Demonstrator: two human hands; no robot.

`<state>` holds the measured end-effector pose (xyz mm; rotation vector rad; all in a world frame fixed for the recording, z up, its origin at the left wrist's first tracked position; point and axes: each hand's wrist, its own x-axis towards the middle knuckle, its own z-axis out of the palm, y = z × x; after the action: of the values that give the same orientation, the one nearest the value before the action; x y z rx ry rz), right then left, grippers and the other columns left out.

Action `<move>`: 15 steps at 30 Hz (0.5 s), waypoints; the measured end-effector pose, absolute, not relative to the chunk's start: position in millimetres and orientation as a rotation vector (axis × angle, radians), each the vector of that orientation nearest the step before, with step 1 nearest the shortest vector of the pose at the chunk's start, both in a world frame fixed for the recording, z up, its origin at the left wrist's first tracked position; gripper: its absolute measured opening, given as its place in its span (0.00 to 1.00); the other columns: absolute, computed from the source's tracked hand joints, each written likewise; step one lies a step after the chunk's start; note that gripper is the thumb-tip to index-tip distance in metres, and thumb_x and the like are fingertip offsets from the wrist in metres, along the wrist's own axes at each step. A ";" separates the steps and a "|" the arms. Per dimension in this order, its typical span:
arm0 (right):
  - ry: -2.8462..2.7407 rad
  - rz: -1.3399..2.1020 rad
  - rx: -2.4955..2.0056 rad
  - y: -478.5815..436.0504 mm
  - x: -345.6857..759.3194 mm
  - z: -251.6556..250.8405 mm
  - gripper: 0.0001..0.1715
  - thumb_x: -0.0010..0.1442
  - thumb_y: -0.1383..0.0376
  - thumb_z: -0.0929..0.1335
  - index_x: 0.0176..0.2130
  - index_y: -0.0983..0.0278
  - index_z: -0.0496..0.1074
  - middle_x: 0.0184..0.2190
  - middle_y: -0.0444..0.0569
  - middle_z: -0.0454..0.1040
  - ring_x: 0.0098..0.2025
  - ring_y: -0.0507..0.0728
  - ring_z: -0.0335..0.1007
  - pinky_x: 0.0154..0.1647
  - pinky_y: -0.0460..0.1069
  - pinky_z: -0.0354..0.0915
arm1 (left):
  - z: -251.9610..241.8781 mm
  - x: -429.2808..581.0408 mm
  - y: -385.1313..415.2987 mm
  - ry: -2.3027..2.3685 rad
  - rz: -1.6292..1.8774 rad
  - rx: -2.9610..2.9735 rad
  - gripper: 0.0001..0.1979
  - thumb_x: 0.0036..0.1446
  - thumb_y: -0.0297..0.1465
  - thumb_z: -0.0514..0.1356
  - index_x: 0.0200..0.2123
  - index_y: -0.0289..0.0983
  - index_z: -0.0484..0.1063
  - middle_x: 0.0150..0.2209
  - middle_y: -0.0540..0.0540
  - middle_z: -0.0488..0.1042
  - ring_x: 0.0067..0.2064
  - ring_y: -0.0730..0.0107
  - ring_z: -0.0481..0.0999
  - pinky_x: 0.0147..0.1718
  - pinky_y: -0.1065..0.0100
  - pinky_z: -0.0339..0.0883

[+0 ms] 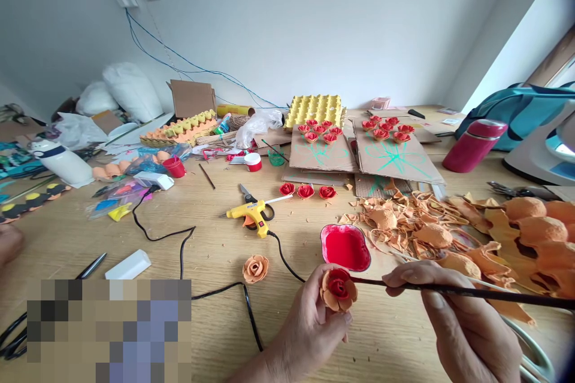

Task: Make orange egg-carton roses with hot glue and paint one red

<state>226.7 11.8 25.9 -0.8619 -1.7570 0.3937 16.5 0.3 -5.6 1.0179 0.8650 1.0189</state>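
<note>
My left hand [314, 323] holds an egg-carton rose [339, 291] upright between its fingers. The rose is red at its centre, and its outer petals are bare orange. In my right hand [458, 317] is a dark-handled paintbrush [476, 294], its red tip touching the rose's petals. Just behind the rose stands a shallow dish of red paint [345, 248]. To the left, an unpainted orange rose [256, 268] lies on the table. Several red roses [305, 191] sit in a row farther back.
A yellow glue gun [247, 212] lies on scissors [248, 194], its cord trailing across the table [224, 335]. Carton scraps [417, 227] cover the right side. Cardboard sheets [395, 158] with green lines and red roses lie behind. A pink flask [474, 145] stands at right. Another person's hand [9, 243] shows far left.
</note>
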 end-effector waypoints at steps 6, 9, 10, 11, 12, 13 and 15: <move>-1.799 0.398 -0.845 12.2 226.1 25.3 0.12 0.75 0.67 0.62 0.48 0.58 0.74 0.37 0.47 0.81 0.38 0.54 0.81 0.42 0.45 0.78 | -3.3 15.9 -1.7 0.901 1.039 1.199 0.20 0.51 0.20 0.61 0.48 0.37 0.70 0.36 0.50 0.68 0.36 0.71 0.66 0.33 0.72 0.67; -1.806 0.398 -0.839 11.8 226.5 23.0 0.12 0.75 0.68 0.62 0.48 0.58 0.74 0.38 0.48 0.81 0.38 0.55 0.81 0.42 0.46 0.78 | -3.8 15.4 -1.9 0.921 1.033 1.241 0.21 0.51 0.19 0.60 0.49 0.36 0.71 0.38 0.48 0.70 0.37 0.70 0.67 0.36 0.71 0.67; -1.809 0.396 -0.834 11.5 226.9 22.0 0.12 0.75 0.68 0.61 0.49 0.58 0.74 0.38 0.48 0.81 0.38 0.55 0.81 0.42 0.47 0.78 | -4.3 15.2 -1.8 0.919 1.033 1.243 0.21 0.51 0.18 0.60 0.49 0.36 0.71 0.38 0.48 0.70 0.38 0.70 0.67 0.36 0.71 0.67; -1.816 0.394 -0.827 11.1 227.5 21.0 0.13 0.75 0.69 0.61 0.49 0.59 0.73 0.39 0.49 0.81 0.39 0.55 0.81 0.43 0.47 0.78 | -4.6 15.0 -1.8 0.915 1.035 1.244 0.21 0.51 0.18 0.60 0.49 0.36 0.71 0.38 0.48 0.71 0.38 0.70 0.67 0.36 0.71 0.67; -1.824 0.391 -0.818 10.5 228.3 20.0 0.13 0.74 0.70 0.61 0.50 0.59 0.73 0.39 0.49 0.81 0.40 0.56 0.81 0.44 0.48 0.78 | -4.9 14.8 -1.8 0.911 1.037 1.245 0.20 0.51 0.19 0.60 0.48 0.36 0.71 0.39 0.47 0.71 0.38 0.70 0.67 0.36 0.71 0.67; -1.831 0.394 -0.817 9.8 229.1 19.0 0.13 0.74 0.70 0.61 0.50 0.59 0.73 0.41 0.50 0.81 0.41 0.56 0.81 0.46 0.49 0.78 | -4.9 14.6 -1.9 0.911 1.041 1.244 0.20 0.51 0.19 0.60 0.48 0.36 0.71 0.39 0.47 0.71 0.38 0.69 0.68 0.36 0.70 0.67; -1.869 0.413 -0.835 8.0 231.1 17.2 0.13 0.73 0.71 0.62 0.52 0.59 0.72 0.43 0.50 0.80 0.45 0.58 0.82 0.50 0.50 0.78 | -4.3 14.4 -2.0 0.917 1.041 1.243 0.20 0.50 0.19 0.61 0.48 0.36 0.71 0.39 0.47 0.72 0.38 0.69 0.67 0.37 0.70 0.67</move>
<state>231.1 8.0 17.2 -0.8346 -1.8687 0.4132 14.4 -2.0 -4.3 1.2430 0.9171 1.0414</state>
